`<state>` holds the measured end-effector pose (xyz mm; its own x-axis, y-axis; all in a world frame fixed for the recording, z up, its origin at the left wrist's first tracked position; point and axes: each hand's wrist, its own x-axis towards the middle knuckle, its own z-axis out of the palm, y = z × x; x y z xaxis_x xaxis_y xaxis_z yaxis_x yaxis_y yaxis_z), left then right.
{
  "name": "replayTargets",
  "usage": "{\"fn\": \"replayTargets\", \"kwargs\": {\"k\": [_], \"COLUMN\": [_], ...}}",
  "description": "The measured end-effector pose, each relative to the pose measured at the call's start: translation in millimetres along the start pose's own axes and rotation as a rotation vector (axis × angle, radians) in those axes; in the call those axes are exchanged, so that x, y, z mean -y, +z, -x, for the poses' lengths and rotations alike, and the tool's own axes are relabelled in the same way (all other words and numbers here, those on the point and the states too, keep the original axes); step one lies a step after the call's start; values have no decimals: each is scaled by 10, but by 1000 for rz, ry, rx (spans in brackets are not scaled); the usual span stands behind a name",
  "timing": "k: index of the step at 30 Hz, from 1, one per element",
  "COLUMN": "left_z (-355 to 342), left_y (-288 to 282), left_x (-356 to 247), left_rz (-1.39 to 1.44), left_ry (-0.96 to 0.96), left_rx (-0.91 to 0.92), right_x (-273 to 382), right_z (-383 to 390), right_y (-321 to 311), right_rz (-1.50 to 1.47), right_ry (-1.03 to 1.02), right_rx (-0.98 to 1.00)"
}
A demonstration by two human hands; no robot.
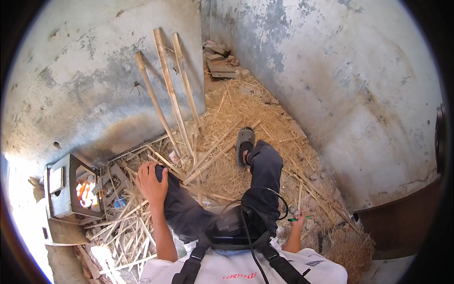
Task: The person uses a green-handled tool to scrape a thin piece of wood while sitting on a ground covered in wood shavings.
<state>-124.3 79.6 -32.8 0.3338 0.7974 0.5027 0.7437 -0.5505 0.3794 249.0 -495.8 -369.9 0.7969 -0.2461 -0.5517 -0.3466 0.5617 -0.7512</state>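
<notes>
My left hand (152,182) lies over the bent left knee, its fingers spread and holding nothing. Low on the right side, my right hand (297,222) is closed around a slim green thing (302,218), perhaps a handle; its kind is too small to make out. Straw (283,142) and split sticks (213,151) cover the ground around my legs. My right foot wears a dark sandal (245,142) and stands on the straw.
Three bamboo poles (168,80) lean on the left wall. A wooden box frame (71,187) with something bright orange inside stands at the left. Broken bricks (221,66) lie in the far corner. Loose slats (125,232) are heaped at lower left; a cable (246,222) hangs over my lap.
</notes>
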Motion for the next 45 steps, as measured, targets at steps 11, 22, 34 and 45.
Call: {"fn": "replayTargets", "kwargs": {"k": [11,22,34,45], "left_z": [-38,-167,-652,-999], "left_y": [-35,19,306,1096], "left_x": [-95,-174,-787,-1055], "left_rz": [-91,-137,162,1234], "left_ry": [-78,-101,213,-20], "left_rx": [-29,98,915,1210], "right_x": [933,-672,317,718], "right_z": [105,393,1187,2075], "right_y": [358,1033,2456,3755], "right_rz": [429,584,514,130], "right_ry": [142,446,404,-23], "right_rx": [98,441,922,978]}}
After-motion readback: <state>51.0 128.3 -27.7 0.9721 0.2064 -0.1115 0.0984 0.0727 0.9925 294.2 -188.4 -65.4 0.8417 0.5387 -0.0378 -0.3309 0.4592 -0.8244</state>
